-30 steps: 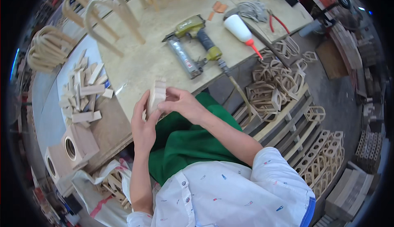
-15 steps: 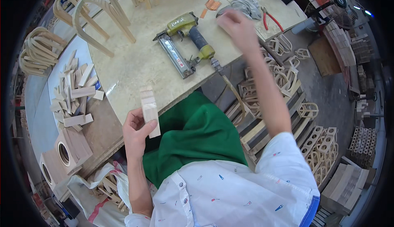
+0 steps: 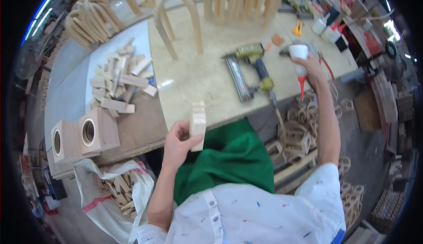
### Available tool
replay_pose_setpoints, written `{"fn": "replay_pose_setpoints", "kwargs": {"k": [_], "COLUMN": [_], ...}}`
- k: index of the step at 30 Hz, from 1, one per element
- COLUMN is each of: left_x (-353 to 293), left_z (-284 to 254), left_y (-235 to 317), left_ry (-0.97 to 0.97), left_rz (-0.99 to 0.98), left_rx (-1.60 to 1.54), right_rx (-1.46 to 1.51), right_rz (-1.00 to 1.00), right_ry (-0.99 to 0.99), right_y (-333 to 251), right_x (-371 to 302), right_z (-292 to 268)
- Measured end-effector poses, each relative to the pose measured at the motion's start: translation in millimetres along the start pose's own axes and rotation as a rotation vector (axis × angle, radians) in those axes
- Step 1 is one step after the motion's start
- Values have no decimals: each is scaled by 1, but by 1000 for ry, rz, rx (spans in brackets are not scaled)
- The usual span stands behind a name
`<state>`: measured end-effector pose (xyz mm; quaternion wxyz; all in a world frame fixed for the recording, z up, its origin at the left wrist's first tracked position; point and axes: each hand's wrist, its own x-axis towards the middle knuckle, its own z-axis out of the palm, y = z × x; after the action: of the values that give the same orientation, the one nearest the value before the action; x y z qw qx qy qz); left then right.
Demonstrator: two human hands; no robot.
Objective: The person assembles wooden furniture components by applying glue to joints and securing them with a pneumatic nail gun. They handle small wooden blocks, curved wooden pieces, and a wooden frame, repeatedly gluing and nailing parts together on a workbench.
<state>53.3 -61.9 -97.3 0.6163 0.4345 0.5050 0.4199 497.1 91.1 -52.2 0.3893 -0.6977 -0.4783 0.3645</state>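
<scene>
My left hand [image 3: 177,146] grips a short pale wooden block [image 3: 198,122] upright between thumb and fingers, just off the table's front edge. In my right hand [image 3: 314,70] is a white squeeze bottle [image 3: 299,52], tipped over so that its red nozzle [image 3: 302,85] points down. The bottle is above the right part of the table, and nothing touches its nozzle. Between my hands, a green nail gun [image 3: 261,69] lies on the tabletop [image 3: 189,83], its hose [image 3: 281,122] dropping over the front edge.
Bent wooden arches [image 3: 197,26] stand along the back. On the left are a heap of wooden strips [image 3: 121,78], two holed wooden boxes [image 3: 105,131] and a sack [image 3: 83,173] of wood pieces. A yellow-handled tool [image 3: 298,27] and more squeeze bottles [image 3: 330,34] lie at the back right.
The view has turned, shifting the scene rightward. My right hand, earlier blurred near the grey cloth with no bottle seen, now holds the squeeze bottle. The left hand keeps the block.
</scene>
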Motion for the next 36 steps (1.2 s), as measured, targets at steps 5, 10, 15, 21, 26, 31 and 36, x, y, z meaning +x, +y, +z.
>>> {"fn": "replay_pose_setpoints", "kwargs": {"k": [5, 10, 15, 21, 26, 31, 36], "left_x": [7, 11, 0, -11, -12, -11, -11], "left_z": [2, 15, 18, 9, 7, 7, 9], "left_y": [9, 19, 38, 44, 44, 42, 42], "left_ry": [2, -15, 8, 45, 46, 38, 37], "left_rz": [59, 119, 160, 191, 181, 185, 188], "left_rx": [-47, -90, -133, -164, -142, -140, -152], "right_rx": [772, 1059, 1190, 1192, 1180, 1200, 1185], "right_rz": [-394, -500, -515, -455, -436, -401, -404], "right_ry": [-166, -374, -394, -388, -327, -268, -223], "right_y": [-83, -133, -147, -142, -139, -140, -138], "right_x": [-61, -107, -124, -125, -124, -131, -131], "right_z": [12, 67, 122, 170, 182, 185, 185]}}
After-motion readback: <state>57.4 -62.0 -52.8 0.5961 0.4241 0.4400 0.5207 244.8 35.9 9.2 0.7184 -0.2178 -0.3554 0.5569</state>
